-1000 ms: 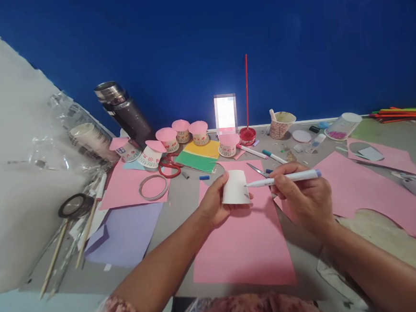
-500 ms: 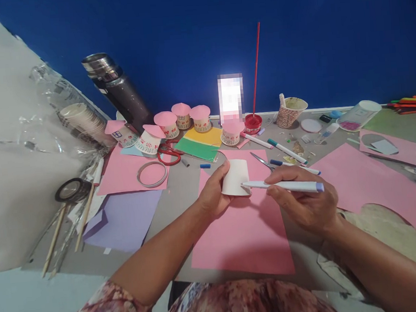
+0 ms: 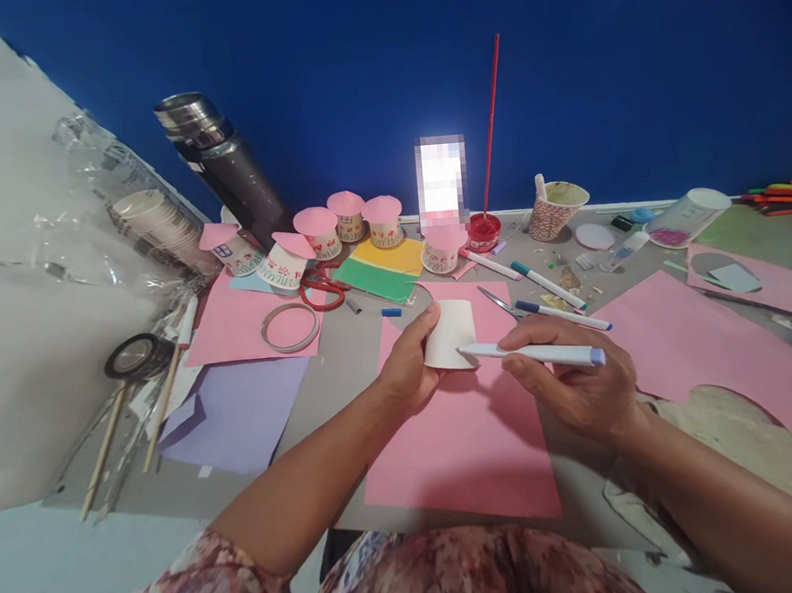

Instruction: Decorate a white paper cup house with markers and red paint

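A plain white paper cup (image 3: 452, 333) is in my left hand (image 3: 410, 364), its fingers wrapped round the cup's left side. Pinched in my right hand (image 3: 577, 374) is a white marker with a lilac end (image 3: 544, 354); its tip meets the cup's lower right side, or nearly so. Under both hands lies a pink paper sheet (image 3: 450, 466). Scissors (image 3: 499, 301) rest just beyond the right hand, beside a blue-ended marker (image 3: 566, 315). Behind stand several decorated cups with pink cone roofs (image 3: 317, 234).
Green and yellow sheets (image 3: 374, 280), red-handled scissors (image 3: 322, 291) and a tape ring (image 3: 290, 328) lie at left. A dark flask (image 3: 235, 172) stands behind them. Cut pink paper (image 3: 707, 336) covers the right side. A red stick (image 3: 492, 124) rises from a small red pot (image 3: 483, 231).
The right hand and marker have shifted slightly left along the cup. The left hand still holds the cup, which sits a touch differently in view.
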The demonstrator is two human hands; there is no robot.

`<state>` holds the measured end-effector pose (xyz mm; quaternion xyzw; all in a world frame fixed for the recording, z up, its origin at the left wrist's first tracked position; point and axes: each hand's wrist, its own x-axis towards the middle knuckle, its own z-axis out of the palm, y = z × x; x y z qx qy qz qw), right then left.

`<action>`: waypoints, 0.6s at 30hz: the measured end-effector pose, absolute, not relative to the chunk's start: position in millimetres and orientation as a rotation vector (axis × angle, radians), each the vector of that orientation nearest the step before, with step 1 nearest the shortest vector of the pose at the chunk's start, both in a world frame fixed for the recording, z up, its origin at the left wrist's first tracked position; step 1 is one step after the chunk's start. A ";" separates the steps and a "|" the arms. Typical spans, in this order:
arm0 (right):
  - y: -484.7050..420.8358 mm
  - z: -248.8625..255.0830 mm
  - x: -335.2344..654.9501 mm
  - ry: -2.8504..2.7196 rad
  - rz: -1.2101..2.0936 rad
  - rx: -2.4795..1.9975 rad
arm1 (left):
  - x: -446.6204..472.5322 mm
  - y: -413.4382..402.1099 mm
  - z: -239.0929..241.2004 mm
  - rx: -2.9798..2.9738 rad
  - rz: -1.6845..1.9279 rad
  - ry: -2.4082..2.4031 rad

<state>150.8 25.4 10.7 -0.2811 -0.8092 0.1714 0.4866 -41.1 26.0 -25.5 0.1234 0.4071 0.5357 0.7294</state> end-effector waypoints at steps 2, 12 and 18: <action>25.4 11.4 151.0 -1.976 0.429 -0.684 | -41.1 26.2 -26.3 0.285 1.178 0.898; 23.0 16.1 151.6 -1.989 0.512 -0.679 | -42.4 27.2 -31.1 0.333 1.176 0.881; 23.1 15.7 150.2 -1.981 0.499 -0.695 | -40.9 26.6 -26.3 0.312 1.183 0.895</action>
